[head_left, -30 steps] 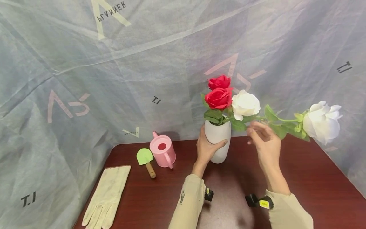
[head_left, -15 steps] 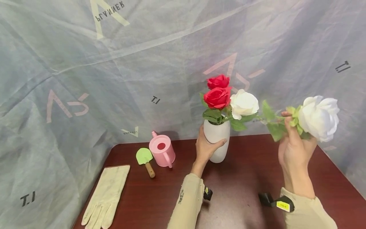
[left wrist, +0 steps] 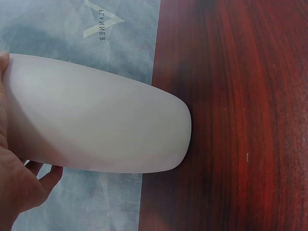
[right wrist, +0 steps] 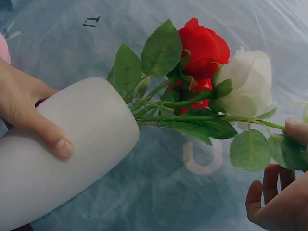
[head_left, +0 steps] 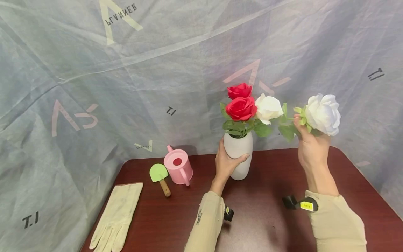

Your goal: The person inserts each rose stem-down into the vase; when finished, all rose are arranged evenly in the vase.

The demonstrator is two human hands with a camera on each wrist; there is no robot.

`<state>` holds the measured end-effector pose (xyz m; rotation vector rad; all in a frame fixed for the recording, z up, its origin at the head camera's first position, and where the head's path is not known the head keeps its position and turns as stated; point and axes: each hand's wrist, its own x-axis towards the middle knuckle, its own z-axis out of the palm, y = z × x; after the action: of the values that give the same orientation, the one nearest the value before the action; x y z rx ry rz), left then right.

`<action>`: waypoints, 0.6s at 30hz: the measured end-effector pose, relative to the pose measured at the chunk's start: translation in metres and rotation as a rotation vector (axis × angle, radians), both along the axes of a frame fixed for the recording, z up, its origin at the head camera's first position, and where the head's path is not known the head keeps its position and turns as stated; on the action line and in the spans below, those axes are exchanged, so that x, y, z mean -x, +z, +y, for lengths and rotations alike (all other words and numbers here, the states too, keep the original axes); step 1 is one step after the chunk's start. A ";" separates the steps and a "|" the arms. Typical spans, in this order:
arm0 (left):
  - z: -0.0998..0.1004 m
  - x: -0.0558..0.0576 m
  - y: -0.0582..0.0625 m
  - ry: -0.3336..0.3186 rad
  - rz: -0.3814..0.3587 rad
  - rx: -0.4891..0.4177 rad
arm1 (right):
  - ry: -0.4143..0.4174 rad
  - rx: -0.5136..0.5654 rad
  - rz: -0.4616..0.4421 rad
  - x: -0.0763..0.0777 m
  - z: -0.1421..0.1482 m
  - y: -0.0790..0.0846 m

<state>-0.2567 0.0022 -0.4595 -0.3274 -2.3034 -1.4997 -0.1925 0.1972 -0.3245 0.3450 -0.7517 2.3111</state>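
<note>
A white vase stands on the table, and my left hand grips its side with the thumb across the front. Two red roses, a front one and one behind it, rise from the vase beside a white rose. My right hand pinches a second white rose just below its bloom. In the right wrist view that rose's stem runs from the fingers to the vase mouth, leaning far sideways. The stem's lower end is hidden.
Left of the vase, a pink watering can stands beside a small green trowel with a wooden handle. A pale work glove lies near the table's left edge. A grey printed cloth hangs behind the table.
My right hand moved rightward up the stem and took hold below the white bloom. It then brought the rose left and slightly upward. My left hand kept its grip on the vase.
</note>
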 end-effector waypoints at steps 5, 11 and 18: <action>0.000 0.001 0.002 0.007 0.024 0.007 | 0.049 -0.077 -0.002 0.008 -0.003 0.001; 0.001 0.002 0.002 0.004 0.006 0.010 | 0.021 -0.267 -0.105 0.020 -0.007 -0.002; 0.001 0.004 0.000 -0.008 -0.008 0.014 | -0.001 -0.409 -0.189 0.030 -0.013 -0.001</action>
<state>-0.2606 0.0027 -0.4594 -0.3355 -2.3222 -1.4916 -0.2229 0.1837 -0.3259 0.3068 -1.3241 2.1987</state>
